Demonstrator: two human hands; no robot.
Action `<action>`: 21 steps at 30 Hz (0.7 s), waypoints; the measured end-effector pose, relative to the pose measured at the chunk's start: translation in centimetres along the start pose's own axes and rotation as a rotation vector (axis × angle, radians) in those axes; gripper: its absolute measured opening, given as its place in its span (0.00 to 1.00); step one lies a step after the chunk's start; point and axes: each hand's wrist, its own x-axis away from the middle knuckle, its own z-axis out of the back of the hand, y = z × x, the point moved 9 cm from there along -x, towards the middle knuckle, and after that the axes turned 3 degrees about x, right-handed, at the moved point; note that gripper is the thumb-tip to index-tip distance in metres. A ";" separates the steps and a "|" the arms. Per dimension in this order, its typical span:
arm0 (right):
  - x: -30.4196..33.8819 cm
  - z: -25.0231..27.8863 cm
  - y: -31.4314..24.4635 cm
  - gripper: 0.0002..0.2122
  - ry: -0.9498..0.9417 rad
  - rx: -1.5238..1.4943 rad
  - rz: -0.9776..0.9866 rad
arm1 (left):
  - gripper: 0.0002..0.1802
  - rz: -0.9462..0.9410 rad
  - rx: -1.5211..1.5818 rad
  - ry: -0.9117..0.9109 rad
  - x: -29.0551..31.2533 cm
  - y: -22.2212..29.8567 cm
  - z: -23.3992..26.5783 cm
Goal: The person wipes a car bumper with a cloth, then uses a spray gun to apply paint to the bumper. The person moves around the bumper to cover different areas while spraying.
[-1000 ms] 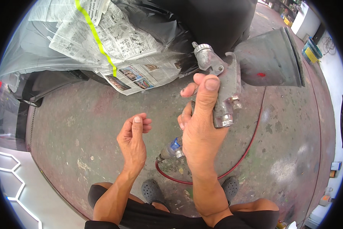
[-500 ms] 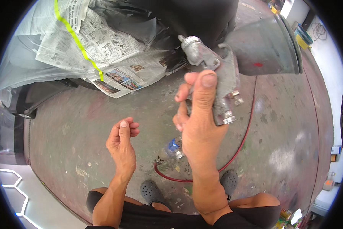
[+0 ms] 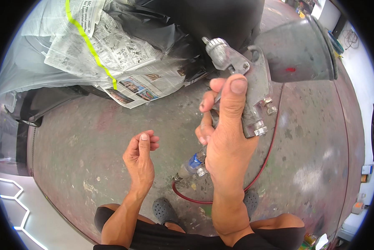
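Note:
A grey metal spray gun (image 3: pixel 255 89) is gripped in my right hand (image 3: pixel 230 125), thumb up along its back and fingers curled round the handle. Its nozzle points away and up to the left. A large smoky grey cup (image 3: pixel 299 54) sits on the gun's right side. Below the handle hangs a fitting with a blue band (image 3: pixel 195 161), joined to a red hose (image 3: pixel 195 201); my hand partly covers this link. My left hand (image 3: pixel 140 156) hovers lower left of the gun, fingers curled and thumb against them, with nothing visible in it.
A dark rounded panel (image 3: pixel 203 16) stands ahead, with plastic sheeting, newspaper (image 3: pixel 124 58) and yellow-green tape (image 3: pixel 89 43) left of it. The red hose loops over the stained floor (image 3: pixel 91 141) near my grey clogs (image 3: pixel 165 210). Small containers (image 3: pixel 364 171) line the right wall.
My right hand and the spray gun have shifted slightly right, and my left hand has moved a little right too. The view has shifted slightly. Both grips look the same.

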 end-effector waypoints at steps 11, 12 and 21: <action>-0.2 -0.6 -0.7 0.25 -0.091 -0.078 0.024 | 0.19 0.008 -0.036 -0.004 0.2 -0.1 -0.6; -0.4 -0.7 -0.7 0.25 -0.108 -0.080 0.019 | 0.19 0.012 -0.038 -0.007 0.2 -0.3 -0.7; -1.9 1.7 -2.2 0.27 0.015 -0.014 0.105 | 0.20 0.001 -0.056 -0.043 0.5 -0.3 -1.1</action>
